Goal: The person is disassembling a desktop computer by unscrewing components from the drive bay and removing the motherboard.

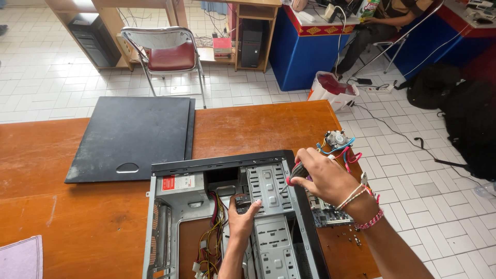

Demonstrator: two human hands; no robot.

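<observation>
Head view, looking down on a wooden table.

Case: open desktop computer case, grey metal inside, black frame, lying on its side at the near edge of the table. Perforated drive cage at the upper middle; bundle of red, yellow and black cables along the lower left interior.

Left hand: inside the case, just below the drive cage, fingers curled around a small dark part. What the part is cannot be told.

Right hand: over the right wall of the case, closed around a screwdriver with a dark and red handle; the tip points down and left toward the drive cage. Beaded bracelets on the wrist.

Side panel: black, flat on the table, just beyond the case at upper left, with an oval grip recess.

Motherboard: on the table just right of the case, partly hidden by the right hand and wrist.

Cooler: small fan unit with blue and red wires, near the table's right edge, beyond the right hand.

Cloth: pale pink, at the lower left corner of the table.

Chair: metal frame, red seat, on the tiled floor beyond the table.

Another person: seated at a blue desk, upper right, well apart.
</observation>
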